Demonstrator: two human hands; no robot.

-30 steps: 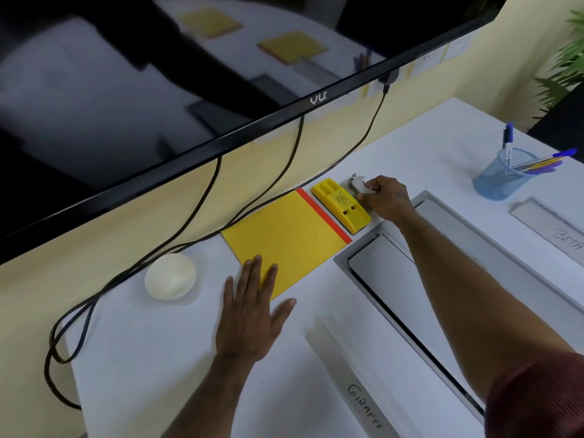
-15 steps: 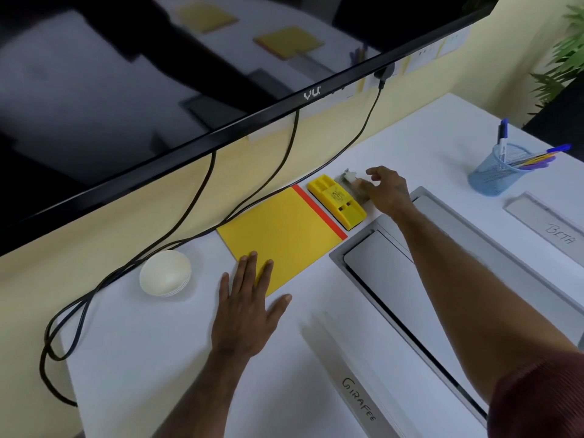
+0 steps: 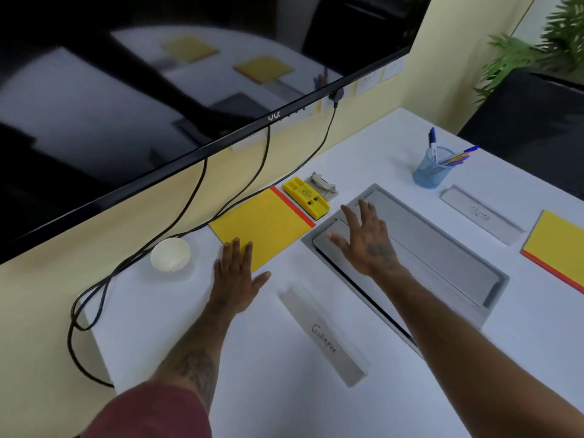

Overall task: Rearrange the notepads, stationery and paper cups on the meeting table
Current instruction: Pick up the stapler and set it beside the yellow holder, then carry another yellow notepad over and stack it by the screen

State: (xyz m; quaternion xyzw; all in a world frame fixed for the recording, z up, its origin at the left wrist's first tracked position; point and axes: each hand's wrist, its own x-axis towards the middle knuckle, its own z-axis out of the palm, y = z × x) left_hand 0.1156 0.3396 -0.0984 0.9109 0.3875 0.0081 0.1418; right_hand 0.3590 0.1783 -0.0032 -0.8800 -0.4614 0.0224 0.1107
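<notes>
The small grey stapler now lies released on the table, just at 2 o'clock of the yellow holder. The right hand has drawn back, fingers spread and empty; the left hand stays flat on the yellow notepad. That placement looks finished.

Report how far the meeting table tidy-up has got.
Looks done: yellow notepad, yellow holder and small stapler lined up by the wall, paper cup nearby. In hand: nothing; left hand rests on the notepad, right hand is empty. Left: second notepad, possibly.
</notes>
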